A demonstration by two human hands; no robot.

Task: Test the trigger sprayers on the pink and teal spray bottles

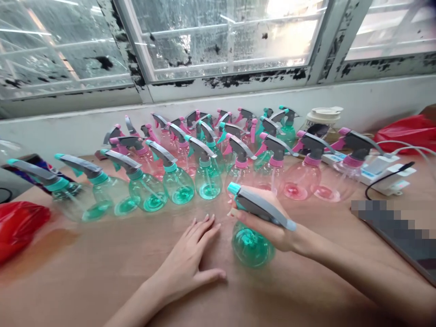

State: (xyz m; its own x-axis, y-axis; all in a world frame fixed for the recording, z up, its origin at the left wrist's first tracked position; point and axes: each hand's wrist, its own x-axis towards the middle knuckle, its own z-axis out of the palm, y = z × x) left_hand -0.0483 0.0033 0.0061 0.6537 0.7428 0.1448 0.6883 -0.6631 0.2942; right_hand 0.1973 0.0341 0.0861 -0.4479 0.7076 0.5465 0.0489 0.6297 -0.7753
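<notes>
My right hand is wrapped round the neck of a green spray bottle, just under its grey trigger head with a teal nozzle. The bottle is close to the tabletop; whether its base touches cannot be made out. To its left, my left hand lies on the wooden table with fingers spread, holding nothing. Beyond both hands stands a front row of spray bottles: green ones at the left and middle, pink ones at the right.
More spray bottles crowd behind the front row, below the window. At the right are a power strip with cables, a dark flat device, a lidded cup and a red bag. Another red bag lies at the left.
</notes>
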